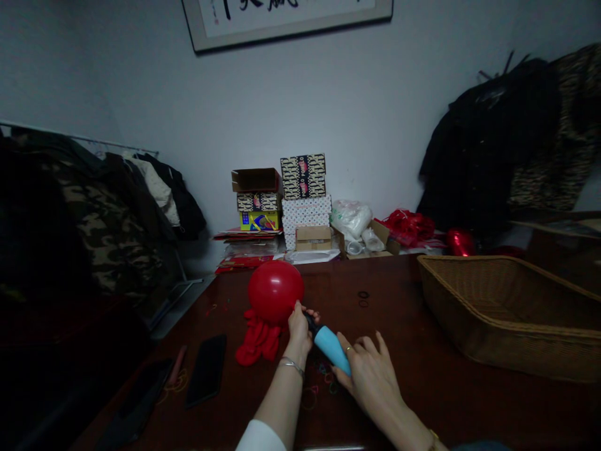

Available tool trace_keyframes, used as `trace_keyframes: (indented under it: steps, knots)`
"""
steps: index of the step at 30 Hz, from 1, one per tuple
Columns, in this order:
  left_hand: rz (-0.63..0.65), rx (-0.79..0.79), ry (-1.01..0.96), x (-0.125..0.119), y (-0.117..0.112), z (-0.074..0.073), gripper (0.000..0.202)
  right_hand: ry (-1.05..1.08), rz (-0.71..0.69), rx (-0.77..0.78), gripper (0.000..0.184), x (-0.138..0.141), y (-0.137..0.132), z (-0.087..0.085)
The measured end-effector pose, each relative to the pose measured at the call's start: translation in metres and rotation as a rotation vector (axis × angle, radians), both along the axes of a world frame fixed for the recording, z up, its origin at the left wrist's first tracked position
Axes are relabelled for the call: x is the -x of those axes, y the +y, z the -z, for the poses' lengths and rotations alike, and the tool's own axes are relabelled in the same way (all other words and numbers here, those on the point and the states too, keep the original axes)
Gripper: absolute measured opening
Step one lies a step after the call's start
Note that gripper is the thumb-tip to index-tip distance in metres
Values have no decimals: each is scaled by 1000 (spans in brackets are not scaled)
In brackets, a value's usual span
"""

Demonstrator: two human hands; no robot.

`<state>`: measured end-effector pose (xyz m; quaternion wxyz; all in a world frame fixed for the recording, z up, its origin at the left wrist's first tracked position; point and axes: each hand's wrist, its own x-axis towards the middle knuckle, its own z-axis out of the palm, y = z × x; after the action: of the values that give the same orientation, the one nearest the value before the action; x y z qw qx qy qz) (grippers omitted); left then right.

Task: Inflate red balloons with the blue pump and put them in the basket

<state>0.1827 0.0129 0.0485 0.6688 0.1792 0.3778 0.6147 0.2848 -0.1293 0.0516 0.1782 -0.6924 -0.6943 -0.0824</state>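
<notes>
pinching red balloon (275,291) to blue pump (330,346) nozzle, left hand (299,331) fingers pressed together; right hand (370,376) fingers curled round pump.

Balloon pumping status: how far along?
Done: one red balloon is round, seemingly near full. In hand: left hand pinches its neck on the pump; right hand holds the pump's end. Left: it is not yet tied, and a pile of flat balloons lies beside it.
</notes>
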Motion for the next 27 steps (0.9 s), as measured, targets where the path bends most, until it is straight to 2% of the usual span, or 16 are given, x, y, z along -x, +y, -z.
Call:
trace_keyframes:
  steps: [12, 27]
  knots:
    - [-21, 3, -6, 1, 8, 4, 26, -20, 8, -4, 55, 2, -6, -1]
    - [-69, -48, -20, 8, 26, 12, 29, -15, -18, -63, 54, -19, -25, 13]
